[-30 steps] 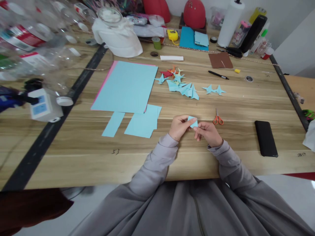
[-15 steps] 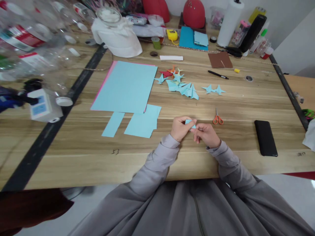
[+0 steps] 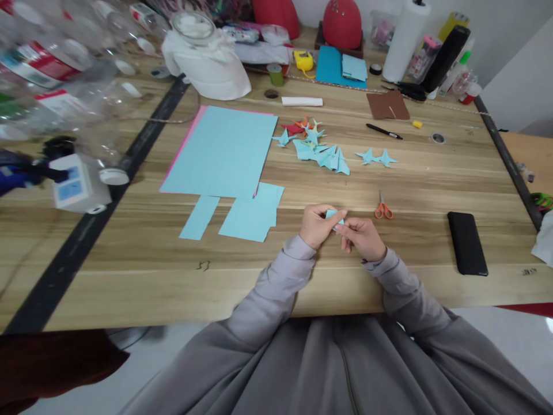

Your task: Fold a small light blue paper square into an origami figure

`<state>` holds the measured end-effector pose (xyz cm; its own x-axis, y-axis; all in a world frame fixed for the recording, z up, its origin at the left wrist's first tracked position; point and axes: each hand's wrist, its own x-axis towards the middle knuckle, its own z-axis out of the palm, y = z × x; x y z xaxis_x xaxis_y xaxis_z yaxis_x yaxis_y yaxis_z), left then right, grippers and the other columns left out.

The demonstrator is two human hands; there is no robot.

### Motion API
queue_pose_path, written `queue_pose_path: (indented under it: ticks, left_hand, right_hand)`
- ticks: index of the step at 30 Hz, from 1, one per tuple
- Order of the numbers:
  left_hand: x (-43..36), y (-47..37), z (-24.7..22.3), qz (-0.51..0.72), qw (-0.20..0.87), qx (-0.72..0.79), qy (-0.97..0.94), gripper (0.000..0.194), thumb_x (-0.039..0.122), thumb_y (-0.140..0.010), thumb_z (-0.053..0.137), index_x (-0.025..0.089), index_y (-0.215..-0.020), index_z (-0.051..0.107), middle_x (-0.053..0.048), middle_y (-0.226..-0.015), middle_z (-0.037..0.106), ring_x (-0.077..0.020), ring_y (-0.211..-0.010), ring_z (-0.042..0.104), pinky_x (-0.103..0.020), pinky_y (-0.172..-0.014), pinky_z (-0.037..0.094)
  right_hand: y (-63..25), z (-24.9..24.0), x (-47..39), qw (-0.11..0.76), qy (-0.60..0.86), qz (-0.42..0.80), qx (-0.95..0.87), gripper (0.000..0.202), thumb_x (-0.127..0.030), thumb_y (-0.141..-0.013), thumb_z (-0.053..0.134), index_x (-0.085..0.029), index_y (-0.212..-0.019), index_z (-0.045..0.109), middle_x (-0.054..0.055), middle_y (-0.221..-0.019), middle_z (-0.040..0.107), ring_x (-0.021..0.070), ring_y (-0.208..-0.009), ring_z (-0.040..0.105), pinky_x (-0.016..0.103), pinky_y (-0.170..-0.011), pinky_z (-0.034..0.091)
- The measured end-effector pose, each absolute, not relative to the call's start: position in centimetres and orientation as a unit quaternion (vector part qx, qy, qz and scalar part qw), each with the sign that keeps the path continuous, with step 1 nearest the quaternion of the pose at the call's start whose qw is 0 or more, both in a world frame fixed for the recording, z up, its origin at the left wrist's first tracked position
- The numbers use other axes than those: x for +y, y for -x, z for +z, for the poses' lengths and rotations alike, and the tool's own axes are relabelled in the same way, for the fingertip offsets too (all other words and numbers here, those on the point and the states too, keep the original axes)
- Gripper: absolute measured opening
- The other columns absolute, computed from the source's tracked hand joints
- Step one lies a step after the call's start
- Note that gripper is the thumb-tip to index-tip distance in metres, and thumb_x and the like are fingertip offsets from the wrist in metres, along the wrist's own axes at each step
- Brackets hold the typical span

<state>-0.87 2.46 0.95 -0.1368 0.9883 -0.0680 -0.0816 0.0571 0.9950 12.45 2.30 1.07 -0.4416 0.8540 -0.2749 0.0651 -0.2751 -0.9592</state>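
Observation:
A small piece of light-blue paper (image 3: 332,214) is pinched in my left hand (image 3: 317,225), thumb on top. My right hand (image 3: 363,236) has its thumb and forefinger closed on the lower right corner of the same paper. Just right of my hands lie orange-handled scissors (image 3: 382,208). Beyond them sit several folded light-blue paper cranes (image 3: 330,158), with red and orange ones among them, and a separate pair of blue cranes (image 3: 376,157). To my left are cut blue paper pieces (image 3: 250,214) and a blue strip (image 3: 199,218).
Large blue sheets (image 3: 220,151) over pink ones lie left of centre. A black phone (image 3: 467,242) rests at the right, a pen (image 3: 384,131) farther back. Plastic bottles (image 3: 52,63) crowd the far left. A paper towel roll (image 3: 406,43) and a yellow tape measure (image 3: 303,60) stand along the back.
My right thumb has shifted slightly up onto the paper's edge, and a little more of the blue paper shows. Both hands stay in the same place.

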Motion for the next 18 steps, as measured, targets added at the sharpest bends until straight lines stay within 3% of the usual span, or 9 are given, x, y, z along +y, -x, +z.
queue_pose_path:
  ticks: [4, 8, 18]
  left_hand:
    - [2.7, 0.6, 0.9, 0.557, 0.573, 0.492, -0.346, 0.042, 0.052, -0.062, 0.076, 0.014, -0.052, 0.063, 0.001, -0.046, 0.056, -0.0074, -0.041, 0.046, -0.021, -0.04, 0.036]
    - [2.9, 0.6, 0.8, 0.568, 0.611, 0.456, -0.309, 0.039, 0.05, -0.057, 0.08, 0.014, -0.058, 0.066, 0.0, -0.051, 0.06, -0.008, -0.044, 0.051, -0.022, -0.044, 0.04]
    - [3.4, 0.5, -0.5, 0.547, 0.493, 0.512, -0.443, 0.042, 0.046, -0.069, 0.072, 0.016, -0.05, 0.05, 0.005, -0.042, 0.046, -0.0056, -0.04, 0.039, -0.021, -0.042, 0.028]
  right_hand:
    - [-12.5, 1.0, 2.6, 0.341, 0.452, 0.649, -0.508, 0.045, -0.061, -0.064, 0.071, -0.018, -0.056, 0.058, -0.002, -0.042, 0.058, 0.0064, -0.03, 0.045, 0.019, -0.032, 0.038]
    - [-12.6, 1.0, 3.1, 0.401, 0.458, 0.637, -0.474, 0.048, -0.062, -0.062, 0.072, -0.017, -0.055, 0.057, -0.002, -0.043, 0.059, 0.0063, -0.031, 0.046, 0.019, -0.033, 0.04]
    - [-12.7, -0.1, 3.8, 0.388, 0.427, 0.672, -0.465, 0.044, -0.056, -0.058, 0.078, -0.016, -0.062, 0.06, -0.003, -0.046, 0.062, 0.0072, -0.034, 0.051, 0.018, -0.035, 0.042]
